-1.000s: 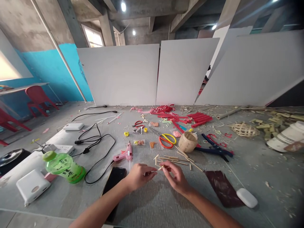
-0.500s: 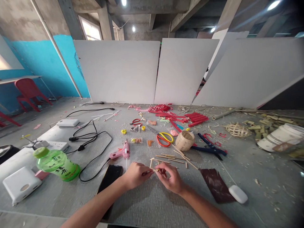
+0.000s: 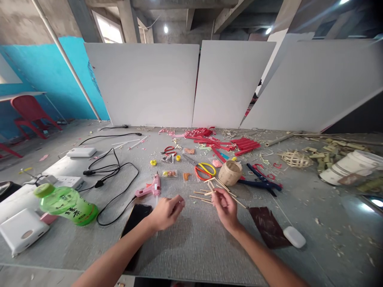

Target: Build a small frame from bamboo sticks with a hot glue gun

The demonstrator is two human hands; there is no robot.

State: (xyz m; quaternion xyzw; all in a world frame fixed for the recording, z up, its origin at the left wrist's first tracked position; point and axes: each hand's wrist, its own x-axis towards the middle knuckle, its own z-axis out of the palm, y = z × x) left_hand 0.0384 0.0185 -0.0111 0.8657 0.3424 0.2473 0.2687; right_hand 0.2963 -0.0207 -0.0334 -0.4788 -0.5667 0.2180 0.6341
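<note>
My right hand (image 3: 225, 208) pinches a small frame of joined wooden sticks (image 3: 210, 184), raised over the loose sticks; its lower part is hidden by the fingers. My left hand (image 3: 168, 212) is apart from it, fingers curled together, with nothing visible in them, between the black phone (image 3: 138, 215) and the sticks. Several thin wooden sticks (image 3: 200, 198) lie just past my hands. A pink glue gun (image 3: 153, 186) rests beyond my left hand. Behind my right hand stands a round bamboo cup (image 3: 230, 173).
Orange-and-yellow scissors (image 3: 204, 170), blue-handled cutters (image 3: 260, 184) and small packets (image 3: 169, 173) lie further back. To the left are a green bottle (image 3: 67, 205) and black cables (image 3: 112, 171). A brown sheet (image 3: 267, 227) and a white case (image 3: 294, 236) lie right.
My hands have separated. The right moved right and up with the stick frame; the left let go of it and drew slightly left. The view has shifted a little.
</note>
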